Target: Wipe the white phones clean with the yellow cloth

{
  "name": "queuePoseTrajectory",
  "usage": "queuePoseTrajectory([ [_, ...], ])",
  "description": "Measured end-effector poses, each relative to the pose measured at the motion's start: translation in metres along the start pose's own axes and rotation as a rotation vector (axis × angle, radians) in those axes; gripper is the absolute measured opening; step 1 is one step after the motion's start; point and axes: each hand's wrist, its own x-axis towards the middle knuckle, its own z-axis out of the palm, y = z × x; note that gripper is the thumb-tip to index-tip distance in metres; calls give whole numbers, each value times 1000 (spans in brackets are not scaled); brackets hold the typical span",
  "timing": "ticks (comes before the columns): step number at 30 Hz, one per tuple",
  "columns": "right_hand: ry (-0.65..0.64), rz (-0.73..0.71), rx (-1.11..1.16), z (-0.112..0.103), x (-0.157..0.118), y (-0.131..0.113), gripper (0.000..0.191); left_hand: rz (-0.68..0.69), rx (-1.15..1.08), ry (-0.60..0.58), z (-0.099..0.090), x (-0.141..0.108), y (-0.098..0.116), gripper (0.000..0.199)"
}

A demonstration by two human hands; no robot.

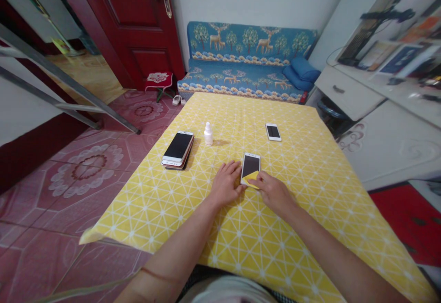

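A white smartphone (251,162) lies face up on the table in front of me. My right hand (274,192) pinches a small yellow cloth (251,178), which rests over the lower part of its dark screen. On the phone's left side, my left hand (225,183) lies on the tablecloth with its fingers stretched out, the tips at or close to the phone's edge. Farther left is a stack of phones (178,147), the top one white-framed with a black screen. A small white spray bottle (208,135) stands upright between that stack and the phone.
Another white phone (273,131) lies farther back on the right. A yellow patterned tablecloth (296,234) covers the table. Beyond its far edge is a blue sofa (237,71), with a red stool (159,81) to the left. White drawers (349,92) stand at the right.
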Motion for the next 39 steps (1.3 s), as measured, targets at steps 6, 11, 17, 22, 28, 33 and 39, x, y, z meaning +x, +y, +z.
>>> queuePoseTrajectory([
  [6,94,91,-88,9,-15,-2,42,-12,2,-14,-1,0,0,63],
  [11,96,10,-100,13,-17,-12,43,-2,1,-2,0,0,0,63],
  [17,146,53,-94,12,-11,-6,37,0,-4,6,1,1,-1,62],
  [22,97,-33,-90,13,1,-15,38,10,-3,15,2,1,-2,61],
  [28,46,197,-163,4,45,20,34,18,-11,16,4,1,-5,61],
  [33,16,352,-195,1,77,36,37,19,-24,36,5,0,-6,60],
  [39,-31,289,-169,3,77,18,36,11,-19,35,5,1,-5,61],
])
